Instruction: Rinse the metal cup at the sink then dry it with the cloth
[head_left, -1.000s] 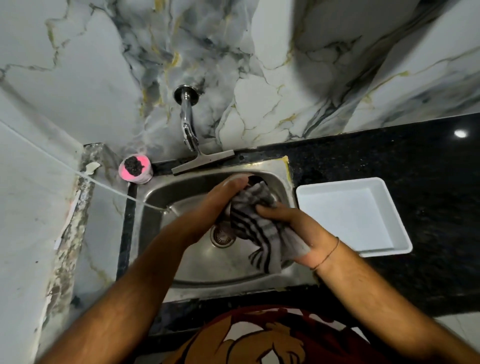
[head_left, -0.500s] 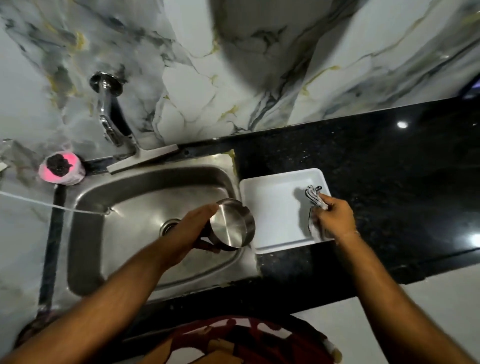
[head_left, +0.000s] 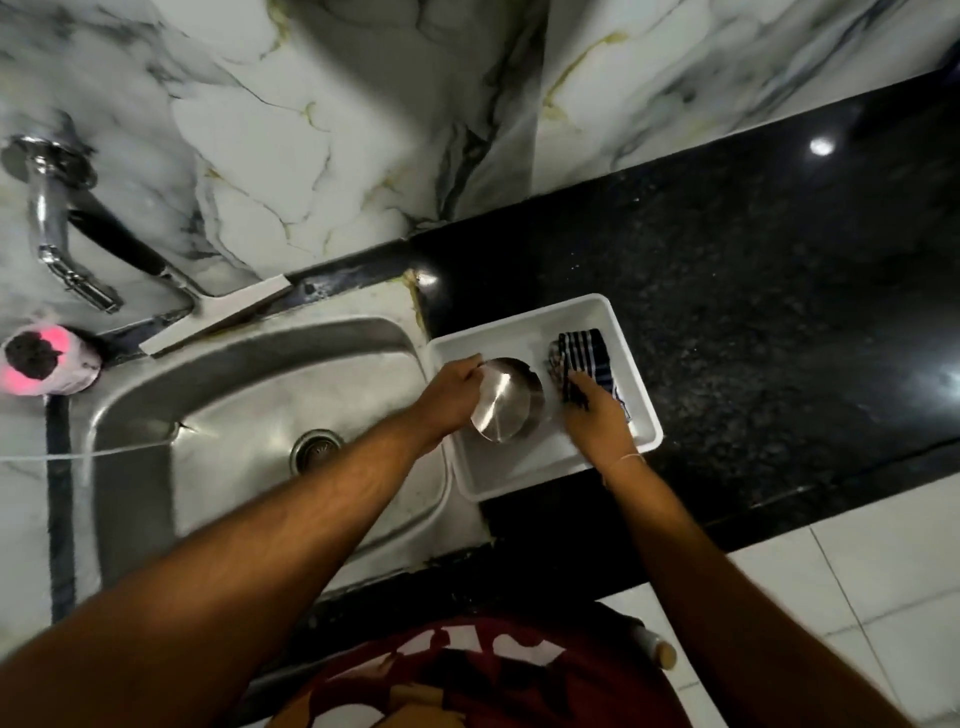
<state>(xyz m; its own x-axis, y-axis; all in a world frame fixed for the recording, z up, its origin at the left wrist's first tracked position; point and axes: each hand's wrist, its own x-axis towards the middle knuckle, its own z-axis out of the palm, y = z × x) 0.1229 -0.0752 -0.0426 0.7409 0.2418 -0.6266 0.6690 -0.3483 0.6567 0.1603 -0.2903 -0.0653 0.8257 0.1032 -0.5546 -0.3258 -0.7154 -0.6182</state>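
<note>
The metal cup is upside down inside the white tray, its shiny base facing up. My left hand grips the cup's left side. The striped cloth lies bunched in the tray's right half. My right hand rests on the cloth's near end, fingers touching it. The steel sink is to the left, with the tap on the wall above it.
A pink container with a dark scrubber sits at the sink's back left corner. A flat scraper lies behind the sink. The black granite counter runs to the right of the tray, with white floor tiles below it.
The cloth came off the cup and went into the tray with my right hand. My left hand carried the cup from over the sink into the tray.
</note>
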